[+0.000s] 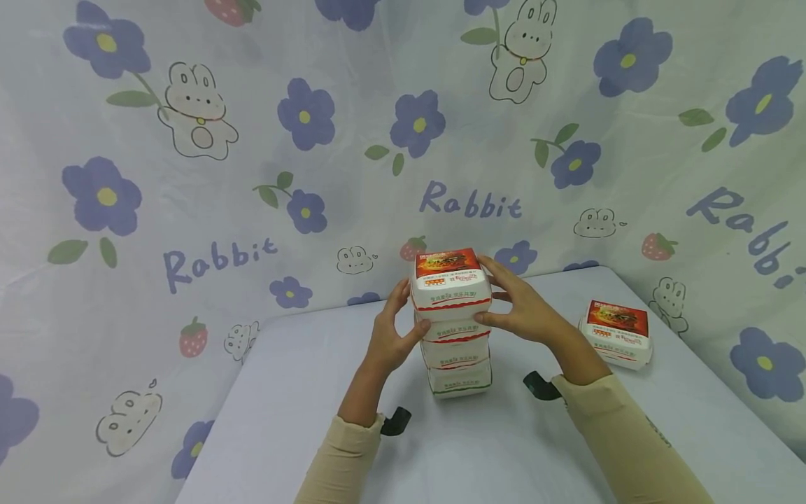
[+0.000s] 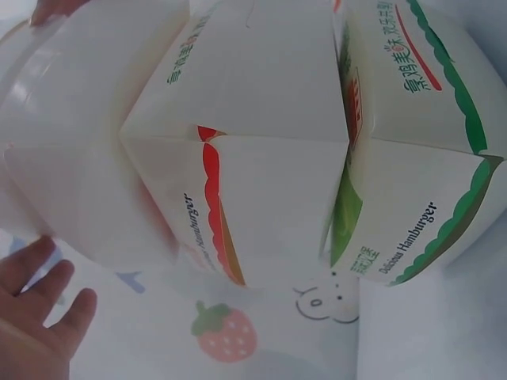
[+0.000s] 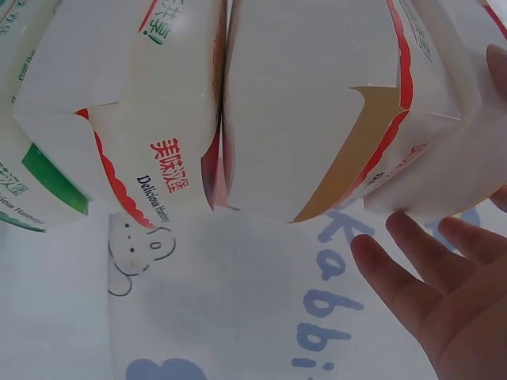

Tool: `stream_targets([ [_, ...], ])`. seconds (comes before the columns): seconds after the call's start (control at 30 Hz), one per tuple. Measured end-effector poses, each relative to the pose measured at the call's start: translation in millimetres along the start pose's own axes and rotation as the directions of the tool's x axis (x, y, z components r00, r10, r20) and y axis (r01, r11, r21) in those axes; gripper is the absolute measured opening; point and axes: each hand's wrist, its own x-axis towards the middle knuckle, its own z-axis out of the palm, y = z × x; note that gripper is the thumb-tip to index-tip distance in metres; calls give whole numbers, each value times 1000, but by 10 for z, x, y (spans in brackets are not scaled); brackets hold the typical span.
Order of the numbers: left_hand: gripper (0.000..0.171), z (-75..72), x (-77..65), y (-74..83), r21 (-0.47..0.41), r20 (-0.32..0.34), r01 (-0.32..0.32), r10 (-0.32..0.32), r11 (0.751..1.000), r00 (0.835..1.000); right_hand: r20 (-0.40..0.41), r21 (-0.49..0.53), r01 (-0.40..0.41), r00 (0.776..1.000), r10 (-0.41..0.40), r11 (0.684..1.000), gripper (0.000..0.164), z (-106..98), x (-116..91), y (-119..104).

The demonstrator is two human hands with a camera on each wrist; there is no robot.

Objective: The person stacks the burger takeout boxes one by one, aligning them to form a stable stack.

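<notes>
Several white paper hamburger boxes stand in one upright stack in the middle of the head view. The top hamburger box (image 1: 451, 287) has a red burger picture on its lid. My left hand (image 1: 393, 332) grips its left side, thumb at the front near the lower edge. On the opposite side my right hand (image 1: 522, 304) holds the same box, thumb in front and fingers toward the back. Below it, a red-trimmed box (image 2: 238, 158) and the green-trimmed bottom box (image 2: 420, 158) show up close in the left wrist view. The right wrist view shows my right fingertips (image 3: 404, 226) at the top box's edge.
Another hamburger box (image 1: 616, 332) lies on the white table (image 1: 302, 392) at the right, beyond my right forearm. Behind the table hangs a curtain (image 1: 352, 168) printed with rabbits and flowers. A black wrist piece (image 1: 397, 421) sticks out from my left cuff.
</notes>
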Motion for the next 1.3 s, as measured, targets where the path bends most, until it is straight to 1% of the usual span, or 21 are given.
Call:
stream_targets([
  [0.17, 78, 4, 0, -2, -4, 1, -2, 2, 1000, 1000, 3, -4, -21, 1000, 21, 1000, 103, -5, -6, 2],
  [0.4, 79, -6, -6, 3, -9, -1, -9, 9, 1000, 1000, 12, -2, -32, 999, 32, 999, 104, -20, -16, -8],
  [0.67, 79, -14, -8, -14, -30, -5, -52, 52, 998, 999, 8, -12, -46, 999, 46, 999, 104, -25, -22, -9],
  [1.03, 78, -28, -16, -34, -22, -3, -59, 59, 998, 998, 7, -4, -29, 1000, 29, 1000, 103, -46, -50, 15],
  [1.17, 82, -59, 9, -31, -25, -1, -98, 98, 995, 995, 5, -18, -58, 998, 58, 998, 105, -76, -68, 55],
  [1.3, 83, -111, 51, -6, -43, -14, -135, 134, 990, 991, 4, -30, -94, 996, 95, 995, 108, -113, -86, 99],
])
